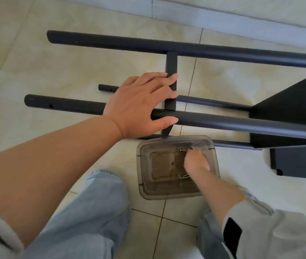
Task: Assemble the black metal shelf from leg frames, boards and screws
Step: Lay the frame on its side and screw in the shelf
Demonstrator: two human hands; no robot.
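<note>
A black leg frame (223,122) lies across the tiled floor, its tubes running left to right, and a black board (290,101) is fixed between the frames at the right. My left hand (141,103) rests on the near upper tube with its fingers round the short crossbar (171,66). A second frame's thinner tubes (204,100) show underneath. My right hand (195,159) reaches into a smoky clear plastic tub (148,186) and pinches a screw (185,149) near its far wall. More screws (183,176) lie on the tub's bottom.
A loose black board (296,163) with notched corners lies flat on the floor to the right of the tub. A grey skirting and wall (223,14) run along the far side. My knees in light jeans (92,212) flank the tub.
</note>
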